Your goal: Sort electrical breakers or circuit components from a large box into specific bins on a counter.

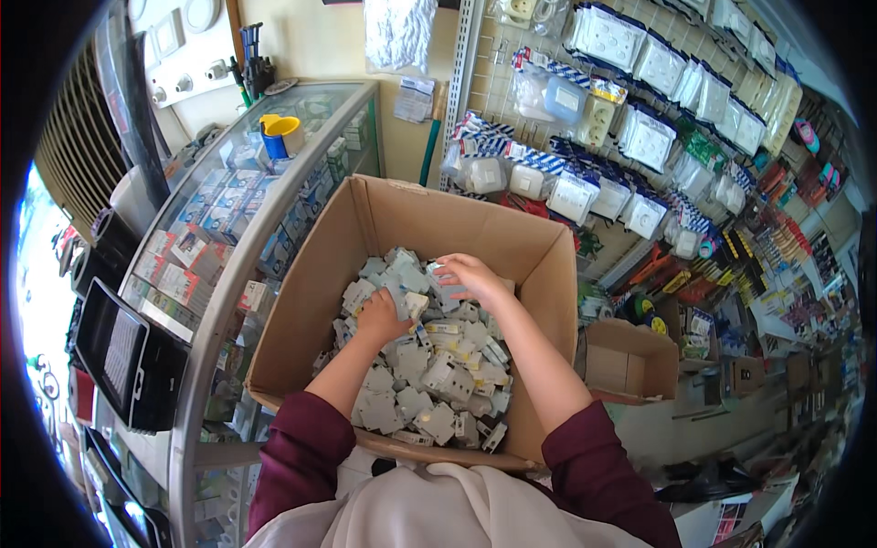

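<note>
A large open cardboard box stands before me, partly filled with a loose heap of miniature circuit breakers in light grey and white plastic. My left hand reaches into the left part of the heap, its fingers bent down over the breakers. Whether it grips one is hidden by the hand itself. Beside its thumb lies a cream-coloured breaker. Farther back and to the right, my right hand hovers at the heap with fingers spread, close to a pale grey breaker. No firm grip shows there.
A glass display counter with boxed goods runs along the box's left side. A yellow and blue tape dispenser sits on it. Packaged sockets and switches hang on the wall rack. A smaller open carton stands at right.
</note>
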`<state>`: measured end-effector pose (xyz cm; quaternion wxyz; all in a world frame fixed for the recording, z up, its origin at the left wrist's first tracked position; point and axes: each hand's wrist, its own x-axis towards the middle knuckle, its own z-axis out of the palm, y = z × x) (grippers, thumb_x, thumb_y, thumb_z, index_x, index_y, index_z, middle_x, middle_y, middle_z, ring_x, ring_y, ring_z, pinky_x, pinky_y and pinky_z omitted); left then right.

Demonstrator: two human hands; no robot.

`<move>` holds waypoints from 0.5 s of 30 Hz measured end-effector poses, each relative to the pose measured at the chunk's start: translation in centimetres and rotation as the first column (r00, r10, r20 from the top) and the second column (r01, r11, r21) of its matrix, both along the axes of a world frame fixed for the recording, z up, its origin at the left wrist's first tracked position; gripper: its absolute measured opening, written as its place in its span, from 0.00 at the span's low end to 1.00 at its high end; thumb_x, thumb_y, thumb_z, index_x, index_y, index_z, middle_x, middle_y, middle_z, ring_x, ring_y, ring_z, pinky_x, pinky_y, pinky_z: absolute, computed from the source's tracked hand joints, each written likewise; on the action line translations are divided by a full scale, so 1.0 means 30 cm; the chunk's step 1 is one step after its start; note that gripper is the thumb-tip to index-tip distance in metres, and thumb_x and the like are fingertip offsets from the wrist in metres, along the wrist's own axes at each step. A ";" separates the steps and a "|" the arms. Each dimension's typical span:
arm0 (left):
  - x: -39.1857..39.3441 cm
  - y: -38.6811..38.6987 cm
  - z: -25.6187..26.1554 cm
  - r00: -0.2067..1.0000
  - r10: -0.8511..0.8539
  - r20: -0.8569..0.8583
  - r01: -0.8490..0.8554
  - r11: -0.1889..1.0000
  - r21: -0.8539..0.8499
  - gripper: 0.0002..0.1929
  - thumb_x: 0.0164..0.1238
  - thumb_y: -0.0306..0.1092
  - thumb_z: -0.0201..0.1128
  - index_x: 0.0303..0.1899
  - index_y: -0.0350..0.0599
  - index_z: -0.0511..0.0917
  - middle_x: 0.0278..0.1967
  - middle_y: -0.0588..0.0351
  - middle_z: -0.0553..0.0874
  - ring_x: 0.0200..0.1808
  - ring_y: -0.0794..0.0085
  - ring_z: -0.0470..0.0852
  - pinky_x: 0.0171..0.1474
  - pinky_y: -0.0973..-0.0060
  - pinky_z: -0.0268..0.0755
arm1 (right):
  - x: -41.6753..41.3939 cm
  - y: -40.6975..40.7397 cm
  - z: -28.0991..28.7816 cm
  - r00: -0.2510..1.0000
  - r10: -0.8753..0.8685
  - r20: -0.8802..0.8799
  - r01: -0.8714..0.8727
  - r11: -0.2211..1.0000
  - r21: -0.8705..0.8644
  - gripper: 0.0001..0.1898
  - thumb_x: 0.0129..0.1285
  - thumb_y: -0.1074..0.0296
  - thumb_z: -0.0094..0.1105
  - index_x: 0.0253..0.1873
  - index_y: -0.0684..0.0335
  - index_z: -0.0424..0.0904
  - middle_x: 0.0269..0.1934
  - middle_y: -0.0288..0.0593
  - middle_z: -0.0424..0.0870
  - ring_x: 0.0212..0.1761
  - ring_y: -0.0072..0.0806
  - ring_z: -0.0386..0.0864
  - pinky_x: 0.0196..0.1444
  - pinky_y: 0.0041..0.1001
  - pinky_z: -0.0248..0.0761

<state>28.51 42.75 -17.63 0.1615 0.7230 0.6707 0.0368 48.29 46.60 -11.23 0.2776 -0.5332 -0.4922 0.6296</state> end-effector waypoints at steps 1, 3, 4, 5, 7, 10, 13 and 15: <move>-0.001 0.003 -0.005 1.000 0.000 -0.017 0.000 1.000 0.018 0.35 0.48 0.48 0.67 0.50 0.31 0.62 0.49 0.38 0.71 0.52 0.48 0.72 0.48 0.60 0.72 | -0.006 -0.005 -0.021 1.000 -0.008 0.000 0.008 1.000 -0.007 0.18 0.67 0.54 0.44 0.55 0.57 0.69 0.52 0.38 0.75 0.51 0.28 0.74 0.49 0.36 0.68; -0.015 0.013 -0.020 0.999 0.004 -0.034 -0.003 0.999 0.036 0.35 0.48 0.47 0.67 0.50 0.31 0.61 0.48 0.38 0.72 0.51 0.48 0.73 0.48 0.61 0.72 | -0.018 -0.006 -0.058 0.993 0.085 0.082 -0.081 0.995 -0.051 0.19 0.60 0.55 0.51 0.54 0.54 0.71 0.47 0.35 0.76 0.48 0.26 0.75 0.46 0.35 0.67; -0.026 0.024 -0.032 1.000 -0.025 0.019 0.025 1.000 0.008 0.35 0.48 0.47 0.68 0.50 0.32 0.61 0.47 0.38 0.73 0.50 0.49 0.75 0.48 0.61 0.73 | -0.017 -0.005 -0.075 0.963 0.200 0.180 -0.189 0.979 -0.074 0.20 0.60 0.53 0.52 0.55 0.55 0.70 0.51 0.37 0.76 0.49 0.29 0.74 0.47 0.36 0.70; -0.037 0.029 -0.044 0.996 -0.050 0.073 0.051 0.999 -0.017 0.34 0.47 0.46 0.68 0.50 0.33 0.61 0.46 0.39 0.74 0.49 0.50 0.76 0.47 0.61 0.73 | -0.027 -0.009 -0.094 0.962 0.205 0.180 -0.195 0.978 -0.073 0.20 0.60 0.53 0.52 0.55 0.55 0.70 0.51 0.37 0.76 0.49 0.29 0.74 0.47 0.36 0.70; -0.027 0.022 -0.040 0.997 -0.043 0.069 0.043 0.999 -0.010 0.33 0.48 0.45 0.68 0.49 0.33 0.61 0.46 0.40 0.75 0.48 0.50 0.77 0.46 0.61 0.74 | -0.048 -0.026 -0.131 0.760 0.465 0.454 -0.430 0.883 -0.186 0.21 0.58 0.52 0.54 0.54 0.55 0.72 0.50 0.37 0.76 0.46 0.30 0.75 0.46 0.37 0.70; -0.008 0.014 -0.018 0.997 -0.051 0.065 0.053 0.998 -0.027 0.33 0.48 0.45 0.67 0.50 0.32 0.63 0.46 0.39 0.75 0.48 0.50 0.77 0.47 0.61 0.73 | -0.055 -0.046 -0.226 0.432 0.591 0.682 -0.693 0.701 -0.168 0.23 0.53 0.52 0.59 0.51 0.60 0.76 0.45 0.42 0.80 0.41 0.35 0.78 0.40 0.37 0.73; -0.001 0.016 0.000 0.996 -0.061 0.060 0.063 0.997 -0.044 0.34 0.47 0.46 0.67 0.51 0.30 0.64 0.47 0.39 0.75 0.49 0.50 0.76 0.49 0.62 0.71 | -0.062 -0.060 -0.349 0.125 0.646 0.753 -0.798 0.517 -0.310 0.25 0.48 0.51 0.63 0.47 0.63 0.79 0.40 0.45 0.83 0.37 0.36 0.80 0.38 0.33 0.74; -0.015 0.017 -0.009 0.998 -0.040 0.056 0.042 0.998 -0.045 0.34 0.47 0.47 0.67 0.50 0.31 0.65 0.47 0.40 0.75 0.50 0.50 0.76 0.50 0.62 0.71 | -0.087 -0.061 -0.358 0.040 0.689 0.724 -0.778 0.476 -0.410 0.26 0.47 0.49 0.63 0.47 0.64 0.79 0.39 0.45 0.83 0.37 0.36 0.80 0.39 0.32 0.74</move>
